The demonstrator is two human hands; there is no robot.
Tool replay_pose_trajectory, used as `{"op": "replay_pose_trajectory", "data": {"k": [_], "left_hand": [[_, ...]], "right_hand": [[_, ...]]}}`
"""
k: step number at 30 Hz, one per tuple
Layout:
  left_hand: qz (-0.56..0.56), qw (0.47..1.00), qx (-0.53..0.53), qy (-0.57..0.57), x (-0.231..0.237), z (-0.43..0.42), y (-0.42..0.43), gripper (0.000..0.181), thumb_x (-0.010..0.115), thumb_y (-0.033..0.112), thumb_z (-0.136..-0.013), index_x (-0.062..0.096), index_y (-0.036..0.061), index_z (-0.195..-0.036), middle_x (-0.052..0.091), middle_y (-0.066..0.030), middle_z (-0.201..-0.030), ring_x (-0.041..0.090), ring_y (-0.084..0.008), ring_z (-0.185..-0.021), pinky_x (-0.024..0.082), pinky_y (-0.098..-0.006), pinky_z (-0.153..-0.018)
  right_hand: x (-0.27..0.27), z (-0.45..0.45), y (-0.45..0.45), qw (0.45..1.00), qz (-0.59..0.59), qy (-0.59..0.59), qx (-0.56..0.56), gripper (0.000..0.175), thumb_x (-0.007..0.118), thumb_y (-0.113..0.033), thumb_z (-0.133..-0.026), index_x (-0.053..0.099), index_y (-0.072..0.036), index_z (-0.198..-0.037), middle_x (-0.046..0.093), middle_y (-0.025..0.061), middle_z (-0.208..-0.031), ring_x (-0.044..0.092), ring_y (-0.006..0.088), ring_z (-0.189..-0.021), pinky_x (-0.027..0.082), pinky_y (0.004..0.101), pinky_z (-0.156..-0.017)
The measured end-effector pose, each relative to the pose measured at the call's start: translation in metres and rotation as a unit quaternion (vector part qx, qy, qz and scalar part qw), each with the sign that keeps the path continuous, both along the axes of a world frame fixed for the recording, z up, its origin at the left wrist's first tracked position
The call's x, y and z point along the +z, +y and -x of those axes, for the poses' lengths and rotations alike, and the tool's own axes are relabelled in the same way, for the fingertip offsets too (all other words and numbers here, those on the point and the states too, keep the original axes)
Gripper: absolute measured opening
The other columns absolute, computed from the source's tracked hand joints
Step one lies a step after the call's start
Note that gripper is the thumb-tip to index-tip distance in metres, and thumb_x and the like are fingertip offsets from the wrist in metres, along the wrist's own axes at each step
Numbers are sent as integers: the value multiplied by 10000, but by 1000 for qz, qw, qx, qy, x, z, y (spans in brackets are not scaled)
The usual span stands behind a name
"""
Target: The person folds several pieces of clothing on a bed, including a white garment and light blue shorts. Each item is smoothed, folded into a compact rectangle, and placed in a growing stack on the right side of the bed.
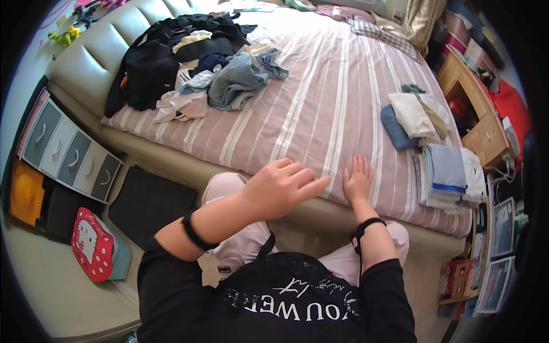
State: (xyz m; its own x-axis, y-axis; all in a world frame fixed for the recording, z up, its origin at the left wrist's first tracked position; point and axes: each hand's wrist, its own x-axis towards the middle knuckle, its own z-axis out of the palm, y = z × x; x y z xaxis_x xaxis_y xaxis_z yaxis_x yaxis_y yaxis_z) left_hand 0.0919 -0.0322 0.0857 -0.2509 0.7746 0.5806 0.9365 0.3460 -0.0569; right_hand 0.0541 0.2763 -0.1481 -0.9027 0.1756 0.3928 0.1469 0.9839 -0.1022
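Observation:
My left hand (286, 187) hovers over the near edge of the bed, its fingers loosely bent and nothing visible in it; the palm side is hidden. To its right, my right hand (358, 179) lies palm down on the striped bedsheet (300, 124), fingers spread. Beyond them at the left, a loose heap holds black clothes (150, 64), blue denim (236, 81) and a pale pink garment (182, 105). At the right edge of the bed sit a stack of folded clothes (444, 171) and, behind it, a folded cream garment (411, 115) on a folded blue one (396, 128).
A padded headboard (88, 55) borders the bed's left side. On the floor at left are a drawer unit (70, 150), a dark mat (150, 206) and a box with a red lid (92, 244). A wooden desk (472, 107) and plastic drawers (497, 274) stand at right.

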Motion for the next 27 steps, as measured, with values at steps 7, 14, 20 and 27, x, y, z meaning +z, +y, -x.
{"op": "replay_pose_trajectory", "data": {"k": [7, 14, 20, 27], "left_hand": [[-177, 956, -146, 185, 108, -106, -2, 286, 618, 122, -688, 643, 149, -972, 641, -37, -809, 600, -150, -673, 447, -257, -587], [-197, 925, -258, 196, 135, -94, -23, 174, 554, 171, -759, 544, 127, -927, 660, -79, -768, 613, -206, -621, 482, -273, -521], [-231, 949, -187, 104, 109, -70, -17, 261, 601, 170, -707, 584, 100, -958, 649, -79, -800, 604, -197, -646, 487, -288, -575], [-14, 996, 14, -91, 20, 94, 6, 194, 646, 136, -746, 594, 94, -928, 614, -81, -1034, 617, -245, -937, 492, -367, -822]], "right_hand": [[-2, 0, 3, 998, -7, -55, 3, 619, 432, -420, -941, 339, -100, -1463, 284, 71, -1545, 211, 267, -1436, 120, 499, -1168], [-7, 3, 7, 997, -31, -65, -12, 623, 440, -437, -938, 352, -102, -1455, 293, 67, -1540, 212, 261, -1435, 111, 483, -1173], [5, 4, 16, 998, -20, -8, 60, 550, 533, -403, -896, 475, -98, -1350, 453, 81, -1406, 375, 267, -1310, 244, 466, -1103], [32, 21, 46, 988, 56, -25, 144, 338, 633, -254, -805, 563, -72, -1081, 556, 123, -1079, 496, 321, -1034, 376, 437, -899]]}}
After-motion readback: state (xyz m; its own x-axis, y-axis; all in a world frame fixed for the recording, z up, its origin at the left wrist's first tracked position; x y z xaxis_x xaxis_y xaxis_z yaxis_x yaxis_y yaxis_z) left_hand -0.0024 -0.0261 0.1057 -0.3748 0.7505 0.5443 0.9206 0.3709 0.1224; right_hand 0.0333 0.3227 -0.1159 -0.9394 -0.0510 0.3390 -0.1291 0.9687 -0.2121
